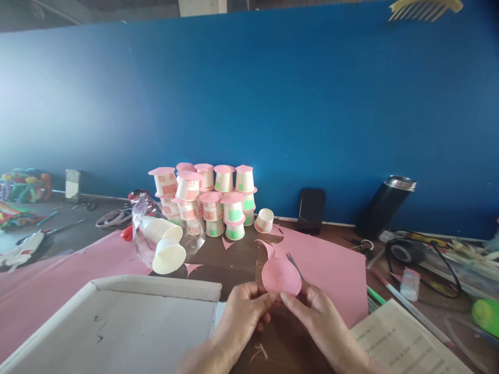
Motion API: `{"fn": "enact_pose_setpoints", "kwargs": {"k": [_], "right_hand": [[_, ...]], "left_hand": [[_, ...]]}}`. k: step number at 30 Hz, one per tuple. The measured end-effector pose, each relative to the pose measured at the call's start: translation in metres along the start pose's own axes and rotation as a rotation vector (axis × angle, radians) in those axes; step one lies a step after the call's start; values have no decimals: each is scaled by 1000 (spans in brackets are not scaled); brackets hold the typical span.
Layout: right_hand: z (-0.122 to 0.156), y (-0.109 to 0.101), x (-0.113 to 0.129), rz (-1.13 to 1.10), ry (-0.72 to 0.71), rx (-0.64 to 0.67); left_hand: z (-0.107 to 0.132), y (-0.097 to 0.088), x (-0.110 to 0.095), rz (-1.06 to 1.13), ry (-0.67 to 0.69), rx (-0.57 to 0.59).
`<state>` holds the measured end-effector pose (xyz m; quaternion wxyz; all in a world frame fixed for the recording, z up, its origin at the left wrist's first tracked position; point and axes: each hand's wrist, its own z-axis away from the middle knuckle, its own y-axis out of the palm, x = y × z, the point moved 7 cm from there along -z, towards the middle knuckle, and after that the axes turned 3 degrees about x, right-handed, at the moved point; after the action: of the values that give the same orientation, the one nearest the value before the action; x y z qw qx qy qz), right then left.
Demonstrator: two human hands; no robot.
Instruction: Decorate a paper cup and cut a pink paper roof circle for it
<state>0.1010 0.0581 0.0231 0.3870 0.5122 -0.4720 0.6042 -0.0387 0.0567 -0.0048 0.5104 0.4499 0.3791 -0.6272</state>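
Observation:
Both of my hands grip a round pink paper disc [281,274] along its near edge, thumbs on top. My left hand [249,307] is closed on its left side and my right hand [316,310] on its right. Beyond them stand several stacked white paper cups [234,211] turned upside down, with pink paper tops and red or green drawn windows and doors. One more paper cup [264,221] lies tipped beside the stack. Scissors [293,264] lie partly hidden behind the disc, on a large pink paper sheet [323,265].
A clear plastic bag holds nested white cups [168,254] to the left. A white box lid [148,327] lies at front left. At the back are a black phone [311,210] and a dark flask [384,208]. A printed sheet [405,340] and cables [429,293] lie right.

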Motion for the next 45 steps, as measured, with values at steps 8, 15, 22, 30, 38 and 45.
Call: {"fn": "enact_pose_setpoints", "kwargs": {"k": [8, 15, 22, 30, 38, 45], "right_hand": [[-1, -2, -7, 53, 34, -32], [-1, -3, -7, 89, 32, -43], [-2, -5, -10, 133, 57, -65], [-5, -7, -14, 124, 81, -94], [0, -3, -19, -121, 142, -62], [-1, 3, -28, -291, 179, -41]], "left_hand": [[-3, 0, 4, -22, 2, 9], [-3, -1, 4, -19, -6, 6], [-5, -1, 6, -32, -6, -2], [-6, -3, 7, -47, 6, -12], [-6, 2, 6, -18, 37, 35], [-4, 7, 6, -46, 3, 83]]}}
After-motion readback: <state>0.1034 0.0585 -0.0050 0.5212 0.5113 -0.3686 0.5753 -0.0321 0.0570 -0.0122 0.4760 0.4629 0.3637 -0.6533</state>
